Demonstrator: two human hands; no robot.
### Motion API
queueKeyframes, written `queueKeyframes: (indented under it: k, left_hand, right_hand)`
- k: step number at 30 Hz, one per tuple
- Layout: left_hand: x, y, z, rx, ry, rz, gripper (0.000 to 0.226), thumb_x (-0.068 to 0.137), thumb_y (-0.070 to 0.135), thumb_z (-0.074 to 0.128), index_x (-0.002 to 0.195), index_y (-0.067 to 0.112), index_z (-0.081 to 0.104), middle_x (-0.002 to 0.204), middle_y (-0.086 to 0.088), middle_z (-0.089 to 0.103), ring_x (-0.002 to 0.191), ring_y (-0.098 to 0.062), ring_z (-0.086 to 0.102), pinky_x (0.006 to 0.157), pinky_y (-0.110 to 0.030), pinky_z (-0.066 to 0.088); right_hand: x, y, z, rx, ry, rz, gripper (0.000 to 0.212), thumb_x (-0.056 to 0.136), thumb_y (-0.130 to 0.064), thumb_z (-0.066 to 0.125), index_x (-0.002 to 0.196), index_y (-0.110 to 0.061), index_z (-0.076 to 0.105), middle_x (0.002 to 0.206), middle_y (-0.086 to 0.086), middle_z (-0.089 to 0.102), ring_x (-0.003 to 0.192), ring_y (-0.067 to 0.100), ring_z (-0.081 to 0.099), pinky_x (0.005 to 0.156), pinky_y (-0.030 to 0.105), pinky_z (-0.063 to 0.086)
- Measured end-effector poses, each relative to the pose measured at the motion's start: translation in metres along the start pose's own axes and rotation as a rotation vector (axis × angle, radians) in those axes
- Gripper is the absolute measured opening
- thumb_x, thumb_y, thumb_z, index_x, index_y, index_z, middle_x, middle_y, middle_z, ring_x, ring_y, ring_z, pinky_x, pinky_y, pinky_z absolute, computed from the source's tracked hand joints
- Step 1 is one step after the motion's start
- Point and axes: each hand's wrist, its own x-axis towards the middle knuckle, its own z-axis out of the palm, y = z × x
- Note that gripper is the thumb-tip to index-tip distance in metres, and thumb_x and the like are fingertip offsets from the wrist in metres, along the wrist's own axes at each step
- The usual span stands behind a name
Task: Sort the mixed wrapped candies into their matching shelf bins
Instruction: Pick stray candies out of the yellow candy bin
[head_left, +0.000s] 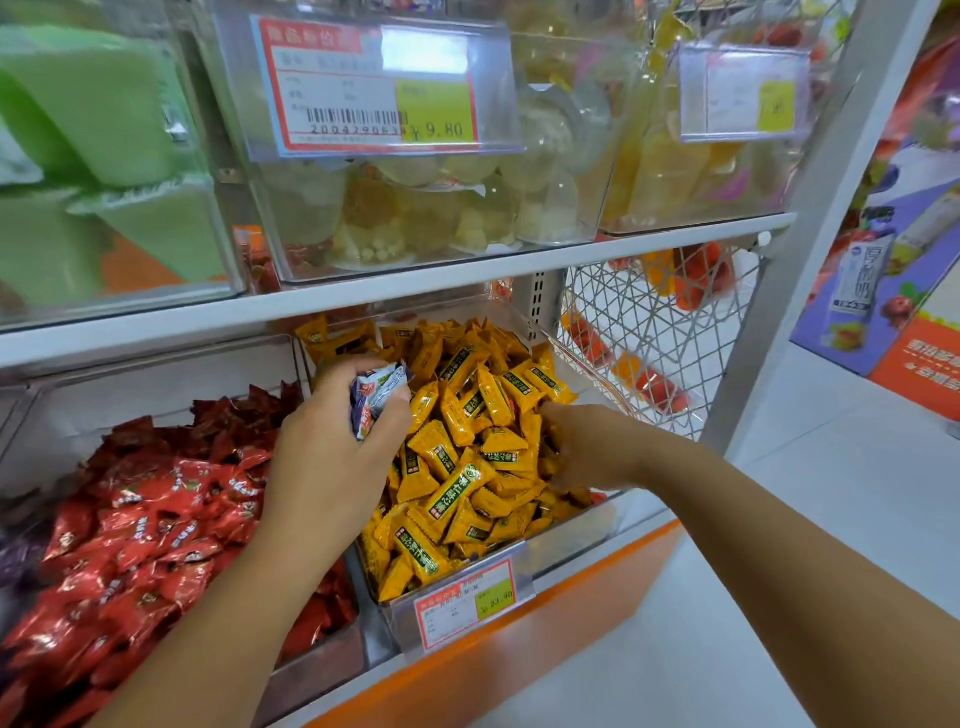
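1. Head view: the left hand (332, 447) hovers over the back left corner of the yellow bin (571, 538), thumb and curled fingers pinching a small bunch of purple-and-white candies (376, 397) clear of the heap below
2. The right hand (582, 447) is pushed into the yellow candies (457, 467) near the bin's right wall; its fingertips are buried, so I cannot tell whether they are spread or gripping anything
3. The red bin (156, 374) stands just beside on the left, full of red candies (156, 519); a purple blur (13, 558) at the shelf's far left edge may be the matching bin, but it is too unclear to be sure
4. Risk: the bunch looks loosely gathered, so a piece could slip out on the carry across and drop among the red candies, making a fresh mix-up
5. Risk: the yellow heap rises to the front rim above the price tag (465, 603); raking with the right hand could push pieces over that edge
6. Risk: strays lying deeper could be missed if only the top layer is turned
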Motion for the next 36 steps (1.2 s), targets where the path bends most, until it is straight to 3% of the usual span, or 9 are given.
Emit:
queueKeyframes:
  k: [4,7,10,13,17,23,28,32,36]
  left_hand:
    - [0.000,0.000,0.001,-0.009,-0.008,-0.002,0.012,0.093,0.033,0.055,0.105,0.030,0.054,0.068,0.002,0.061,0.056,-0.012,0.056,0.045,-0.022,0.040]
    - [0.001,0.001,0.001,-0.006,-0.011,-0.001,0.013,0.093,0.035,0.054,0.106,0.031,0.054,0.070,0.004,0.061,0.055,-0.011,0.057,0.045,-0.027,0.042]
    - [0.000,0.000,0.001,0.005,-0.007,0.010,0.015,0.092,0.036,0.054,0.107,0.031,0.055,0.071,0.005,0.062,0.056,-0.010,0.056,0.047,-0.032,0.043]
    - [0.000,-0.001,0.001,0.004,-0.015,0.004,0.016,0.092,0.036,0.055,0.108,0.032,0.056,0.072,0.005,0.063,0.056,-0.009,0.058,0.050,-0.037,0.048]
    - [0.000,-0.002,-0.001,0.025,-0.058,0.019,0.019,0.091,0.036,0.054,0.110,0.040,0.057,0.079,0.011,0.068,0.061,-0.005,0.061,0.055,-0.034,0.052]
    - [0.002,0.000,-0.003,-0.034,-0.069,0.002,0.017,0.091,0.033,0.056,0.107,0.040,0.057,0.078,0.008,0.068,0.055,-0.008,0.059,0.050,-0.028,0.049]
    - [-0.003,0.000,-0.029,-0.143,-0.061,-0.066,0.007,0.095,0.029,0.056,0.098,0.027,0.062,0.058,0.013,0.062,0.044,-0.002,0.049,0.046,-0.010,0.038]
    - [-0.013,-0.011,-0.069,-0.116,0.006,-0.124,0.011,0.095,0.029,0.056,0.085,0.032,0.061,0.053,0.008,0.059,0.041,-0.005,0.045,0.043,-0.012,0.035]
    - [-0.022,-0.023,-0.109,-0.017,0.136,-0.174,0.027,0.093,0.035,0.055,0.070,0.023,0.054,0.046,0.002,0.051,0.036,-0.007,0.039,0.038,-0.016,0.031]
  right_hand:
    - [-0.012,-0.002,-0.011,0.076,0.027,-0.006,0.049,0.086,-0.020,0.066,0.132,-0.015,0.050,0.090,-0.003,0.056,0.090,0.019,0.053,0.063,0.022,0.045]
    - [-0.023,-0.006,-0.031,-0.015,0.117,-0.020,0.027,0.090,-0.018,0.062,0.116,-0.010,0.065,0.110,0.008,0.066,0.098,0.026,0.062,0.083,0.036,0.053]
    - [-0.019,-0.012,-0.037,0.137,0.401,-0.067,0.020,0.093,-0.013,0.056,0.106,-0.014,0.070,0.087,0.005,0.068,0.078,0.026,0.066,0.069,0.031,0.053]
    - [-0.003,-0.019,-0.020,0.143,0.307,-0.114,0.031,0.092,-0.012,0.057,0.117,-0.029,0.065,0.096,0.002,0.060,0.080,0.023,0.060,0.063,0.025,0.042]
    - [0.013,-0.013,-0.005,0.054,0.327,-0.135,0.032,0.083,-0.002,0.053,0.062,-0.026,0.049,0.067,-0.006,0.039,0.070,0.021,0.044,0.052,0.024,0.022]
    - [-0.003,-0.010,-0.026,0.286,0.421,-0.144,0.011,0.087,-0.032,0.069,0.082,-0.022,0.069,0.079,-0.015,0.056,0.072,0.000,0.053,0.056,0.010,0.034]
    - [-0.013,-0.041,-0.028,0.445,0.551,-0.193,0.011,0.087,-0.035,0.065,0.084,-0.026,0.062,0.067,-0.012,0.058,0.061,0.006,0.053,0.052,0.021,0.037]
    - [-0.012,-0.089,-0.009,0.593,0.617,-0.375,0.009,0.087,-0.032,0.066,0.083,-0.028,0.060,0.061,-0.008,0.060,0.054,0.007,0.052,0.050,0.015,0.036]
    - [-0.006,-0.138,0.013,0.776,0.640,-0.466,0.010,0.089,-0.029,0.067,0.083,-0.031,0.059,0.074,-0.004,0.062,0.068,0.013,0.058,0.060,0.028,0.049]
